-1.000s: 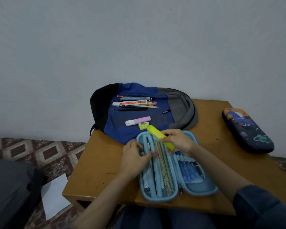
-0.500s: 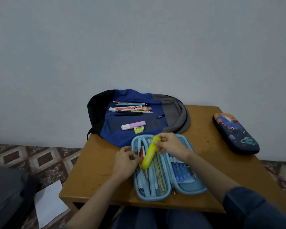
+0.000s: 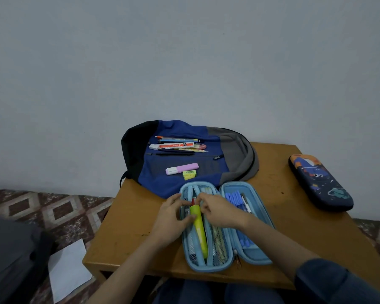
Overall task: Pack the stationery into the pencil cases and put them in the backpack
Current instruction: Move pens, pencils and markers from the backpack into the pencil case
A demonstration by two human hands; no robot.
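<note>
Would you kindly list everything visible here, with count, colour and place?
table: one, brown, centre.
backpack: one, blue-black-grey, table's far side.
open pencil case: one, light blue, near edge.
yellow highlighter: one, in the open case's left half.
pink highlighter: one, on the backpack.
yellow eraser: count unclear, beside the pink highlighter.
loose pens: several, mixed colours, on the backpack's far part.
closed pencil case: one, dark blue, printed, table's right side.
paper: one sheet, white, floor at left.
left hand: thumb against the yellow highlighter.
right hand: pinches the highlighter's far end.
</note>
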